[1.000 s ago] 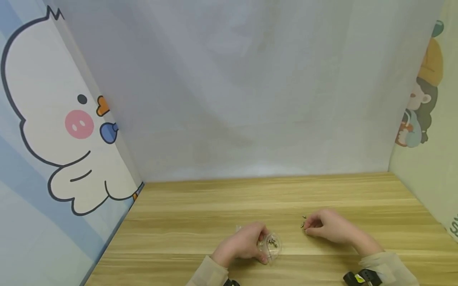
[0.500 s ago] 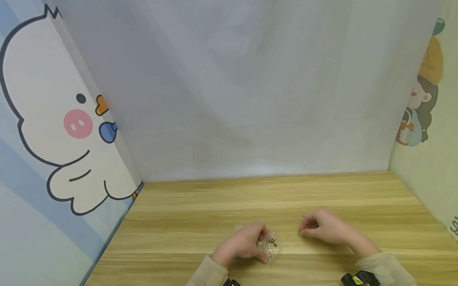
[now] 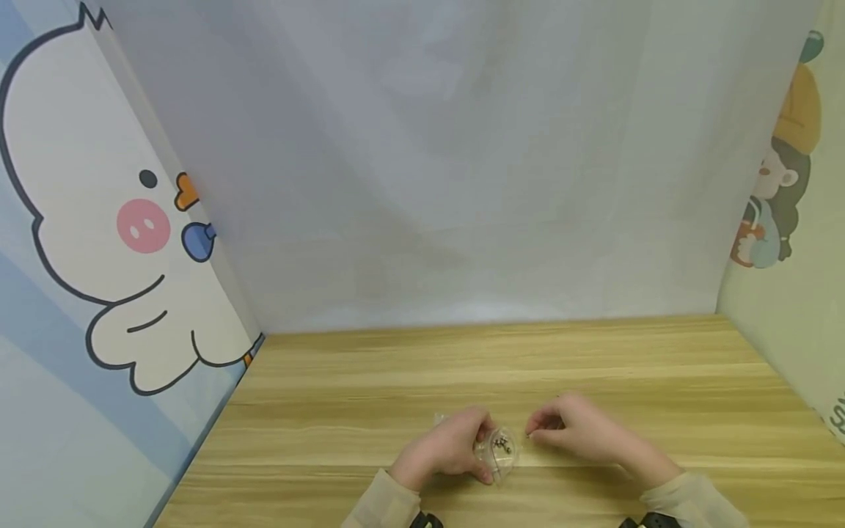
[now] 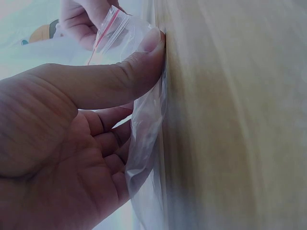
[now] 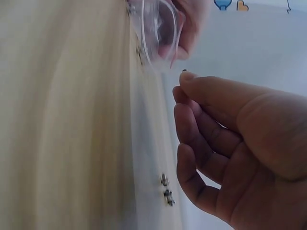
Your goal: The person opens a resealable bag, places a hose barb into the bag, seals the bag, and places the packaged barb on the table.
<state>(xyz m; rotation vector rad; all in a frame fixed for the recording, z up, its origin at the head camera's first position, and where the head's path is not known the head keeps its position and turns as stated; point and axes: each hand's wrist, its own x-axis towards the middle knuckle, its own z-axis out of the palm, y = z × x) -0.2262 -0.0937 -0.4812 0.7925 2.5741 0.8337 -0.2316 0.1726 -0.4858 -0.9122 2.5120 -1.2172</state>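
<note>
My left hand (image 3: 449,449) holds a clear plastic bag (image 3: 505,463) low over the table, thumb and fingers around its rounded mouth. Several small metal pieces (image 3: 502,444) show within the mouth's outline. In the left wrist view the thumb of the left hand (image 4: 81,120) presses on the bag (image 4: 146,120), which has a red strip along its top. Just right of the mouth, my right hand (image 3: 581,431) pinches a tiny piece (image 3: 528,437). The right wrist view shows its dark tip (image 5: 184,71) between thumb and forefinger of the right hand (image 5: 235,129).
Two small metal pieces (image 5: 167,189) lie on the wooden table (image 5: 62,120) below the right hand in the right wrist view. A pale sheet (image 3: 462,183) stands along the table's back edge, with printed panels (image 3: 779,293) at both sides.
My right hand has moved left toward the bag's mouth, away from where the loose pieces lay, with a tiny piece now at its fingertips. The left hand and the bag have stayed nearly still.
</note>
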